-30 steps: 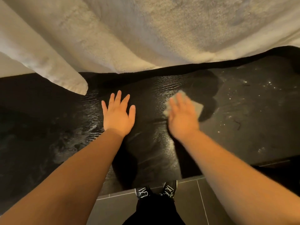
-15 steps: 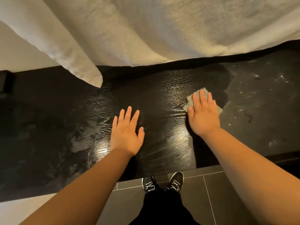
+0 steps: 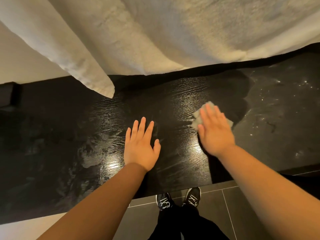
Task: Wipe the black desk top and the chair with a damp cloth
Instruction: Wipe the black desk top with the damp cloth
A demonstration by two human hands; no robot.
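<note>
The black desk top (image 3: 69, 129) runs across the view, its wood grain shining wet in the middle; the right part looks dull and speckled with dust. My right hand (image 3: 214, 130) lies flat on a small grey cloth (image 3: 197, 121), pressing it against the desk; only the cloth's edges show around the fingers. My left hand (image 3: 141, 146) rests flat on the wet surface to the left, fingers spread, holding nothing. No chair is in view.
A white towel or curtain (image 3: 155, 35) hangs over the desk's far edge, one corner drooping at the left (image 3: 103, 87). Dark floor tiles (image 3: 216, 201) and my black shoes (image 3: 163, 201) show below the desk's near edge. A dark object (image 3: 8, 94) sits far left.
My right hand slid the cloth right and farther away, then a little back toward the left. My left hand drew closer to the desk's near edge and stays flat.
</note>
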